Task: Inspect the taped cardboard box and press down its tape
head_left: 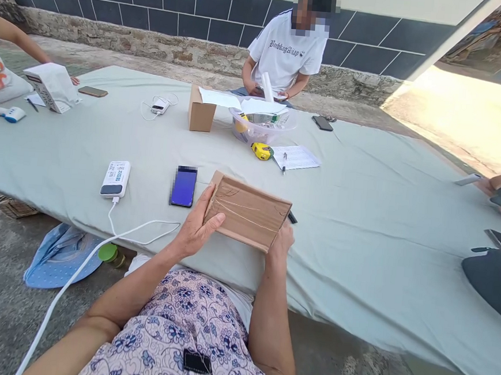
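Observation:
My left hand (196, 225) grips the left end of a shallow brown cardboard box (248, 213), its thumb on the near edge. The box is held tilted above the cloth, its broad face with thin pale scratch-like lines turned up toward me. At its right end, my right hand (283, 240) is closed, partly behind the box edge. A narrow black object (292, 217) sticks out above that fist; its kind is hidden. Left of the box lies a phone (184, 187) with a lit blue screen.
A white power bank (115, 179) trails a white cable (112, 237) toward me. Farther back are a small carton (201, 117), a plastic basin (259, 133), a yellow tape measure (262, 151) and a sheet of paper (300, 158). A person (282, 51) sits opposite; another's arm reaches in at left.

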The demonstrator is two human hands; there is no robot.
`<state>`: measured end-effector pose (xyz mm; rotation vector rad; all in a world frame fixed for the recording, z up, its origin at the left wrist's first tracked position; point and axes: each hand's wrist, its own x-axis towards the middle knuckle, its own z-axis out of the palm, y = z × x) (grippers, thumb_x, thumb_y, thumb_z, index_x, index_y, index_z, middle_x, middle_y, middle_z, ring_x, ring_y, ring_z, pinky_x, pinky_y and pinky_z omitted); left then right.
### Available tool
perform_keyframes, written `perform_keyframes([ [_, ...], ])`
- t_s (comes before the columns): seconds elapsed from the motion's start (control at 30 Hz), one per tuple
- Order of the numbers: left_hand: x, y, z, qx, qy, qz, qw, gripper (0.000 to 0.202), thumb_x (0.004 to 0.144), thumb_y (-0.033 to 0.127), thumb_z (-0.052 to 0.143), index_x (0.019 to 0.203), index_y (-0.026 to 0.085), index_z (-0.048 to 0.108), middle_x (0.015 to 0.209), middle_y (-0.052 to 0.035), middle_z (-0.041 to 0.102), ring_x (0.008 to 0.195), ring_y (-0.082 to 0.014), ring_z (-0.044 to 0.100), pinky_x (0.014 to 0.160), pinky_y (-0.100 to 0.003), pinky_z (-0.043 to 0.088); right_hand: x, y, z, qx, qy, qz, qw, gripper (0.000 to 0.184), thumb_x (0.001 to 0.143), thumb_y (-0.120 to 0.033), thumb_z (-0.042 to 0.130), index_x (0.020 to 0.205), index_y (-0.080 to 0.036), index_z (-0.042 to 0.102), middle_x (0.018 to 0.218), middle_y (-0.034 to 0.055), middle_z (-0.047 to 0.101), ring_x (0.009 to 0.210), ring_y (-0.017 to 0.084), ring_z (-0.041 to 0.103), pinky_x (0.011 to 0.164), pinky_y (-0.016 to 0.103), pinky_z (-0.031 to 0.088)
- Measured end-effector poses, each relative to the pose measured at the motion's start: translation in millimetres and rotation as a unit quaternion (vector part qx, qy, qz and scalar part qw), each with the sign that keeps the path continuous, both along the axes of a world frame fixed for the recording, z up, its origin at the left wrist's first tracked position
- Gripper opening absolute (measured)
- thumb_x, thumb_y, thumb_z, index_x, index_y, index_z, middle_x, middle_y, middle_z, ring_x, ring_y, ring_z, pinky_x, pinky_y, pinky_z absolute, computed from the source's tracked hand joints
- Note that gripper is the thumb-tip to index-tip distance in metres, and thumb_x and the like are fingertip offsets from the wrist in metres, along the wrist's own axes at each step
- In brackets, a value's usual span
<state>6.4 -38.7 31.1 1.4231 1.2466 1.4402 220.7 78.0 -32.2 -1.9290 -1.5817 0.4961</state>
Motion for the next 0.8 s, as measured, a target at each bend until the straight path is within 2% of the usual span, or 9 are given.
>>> perform_keyframes([
  [0.2, 1, 4, -2.3, 0.002, 0.005, -0.001, 1.0, 0.079, 0.098, 0.061, 0.054, 0.164, 0.026, 0.026, 0.174, -0.0063, 0.024, 0.162, -0.0254, 0.02, 0.135, -0.041, 0.017, 0, -1, -7.6, -0.007, 0.02, -0.006, 1.0, 0.024, 0.08, -0.02, 0.053, 0.094, -0.02, 0.072, 0.114, 0.0135, 0.062, 0.122, 0.033, 0.052, 0.109, 0.054, 0.037],
  [0.27, 1, 7, -3.7, 0.007, 0.003, -0.006, 1.0, 0.08, 0.098, 0.061, 0.054, 0.164, 0.026, 0.025, 0.173, -0.0064, 0.026, 0.161, -0.0255, 0.022, 0.134, -0.041, 0.019, 0, -2, -6.9, 0.016, 0.051, 0.002, 0.999, 0.026, 0.083, -0.025, 0.053, 0.101, -0.022, 0.071, 0.12, 0.013, 0.062, 0.127, 0.035, 0.05, 0.112, 0.058, 0.036],
  [0.37, -1, 11, -5.5, 0.009, -0.006, -0.012, 1.0, 0.081, 0.098, 0.062, 0.054, 0.164, 0.025, 0.025, 0.173, -0.0065, 0.027, 0.161, -0.0258, 0.024, 0.134, -0.04, 0.02, 0, -6, 0.2, 0.073, 0.117, 0.034, 0.99, 0.039, 0.092, -0.043, 0.048, 0.12, -0.025, 0.067, 0.131, 0.0113, 0.062, 0.131, 0.034, 0.05, 0.112, 0.058, 0.039],
  [0.43, -2, 13, -5.8, 0.011, -0.01, -0.014, 1.0, 0.082, 0.098, 0.062, 0.054, 0.164, 0.025, 0.026, 0.173, -0.0068, 0.026, 0.161, -0.0261, 0.024, 0.134, -0.04, 0.02, 2, -11, 8.8, 0.113, 0.164, 0.061, 0.978, 0.054, 0.097, -0.056, 0.038, 0.136, -0.025, 0.059, 0.14, 0.0127, 0.06, 0.133, 0.031, 0.052, 0.109, 0.053, 0.045],
  [0.5, -3, 14, -5.5, 0.015, -0.013, -0.015, 1.0, 0.082, 0.097, 0.063, 0.055, 0.164, 0.025, 0.026, 0.173, -0.0067, 0.027, 0.16, -0.0263, 0.025, 0.134, -0.04, 0.021, 5, -18, 18.8, 0.133, 0.253, 0.101, 0.953, 0.071, 0.098, -0.069, 0.032, 0.151, -0.025, 0.045, 0.15, 0.0153, 0.054, 0.137, 0.031, 0.054, 0.103, 0.048, 0.051],
  [0.57, -4, 16, -5.2, 0.018, -0.016, -0.018, 1.0, 0.081, 0.098, 0.062, 0.055, 0.164, 0.025, 0.027, 0.172, -0.0062, 0.028, 0.16, -0.0262, 0.026, 0.133, -0.041, 0.022, 7, -26, 28.7, 0.13, 0.352, 0.153, 0.914, 0.085, 0.093, -0.081, 0.034, 0.161, -0.03, 0.028, 0.159, 0.016, 0.045, 0.144, 0.033, 0.051, 0.1, 0.048, 0.054],
  [0.63, -4, 17, -5.4, 0.02, -0.02, -0.021, 0.999, 0.081, 0.098, 0.062, 0.055, 0.164, 0.026, 0.026, 0.172, -0.0058, 0.03, 0.159, -0.0259, 0.027, 0.133, -0.041, 0.023, 7, -34, 37.1, 0.122, 0.403, 0.2, 0.885, 0.101, 0.085, -0.088, 0.045, 0.165, -0.035, 0.014, 0.167, 0.0158, 0.034, 0.151, 0.037, 0.043, 0.104, 0.051, 0.053],
  [0.7, -5, 18, -6.1, 0.019, -0.022, -0.022, 0.999, 0.082, 0.097, 0.062, 0.056, 0.164, 0.026, 0.026, 0.172, -0.006, 0.029, 0.16, -0.0262, 0.027, 0.133, -0.041, 0.022, 5, -41, 43.6, 0.116, 0.384, 0.233, 0.886, 0.117, 0.078, -0.09, 0.056, 0.166, -0.035, 0.003, 0.171, 0.0168, 0.025, 0.155, 0.037, 0.036, 0.11, 0.054, 0.05],
  [0.8, -6, 19, -7.1, 0.009, -0.02, -0.012, 1.0, 0.083, 0.096, 0.064, 0.057, 0.164, 0.025, 0.028, 0.172, -0.0067, 0.029, 0.16, -0.0278, 0.026, 0.133, -0.044, 0.022, -1, -49, 50.3, 0.111, 0.304, 0.273, 0.906, 0.132, 0.074, -0.084, 0.069, 0.166, -0.033, -0.01, 0.173, 0.0173, 0.019, 0.157, 0.036, 0.033, 0.116, 0.054, 0.046],
])
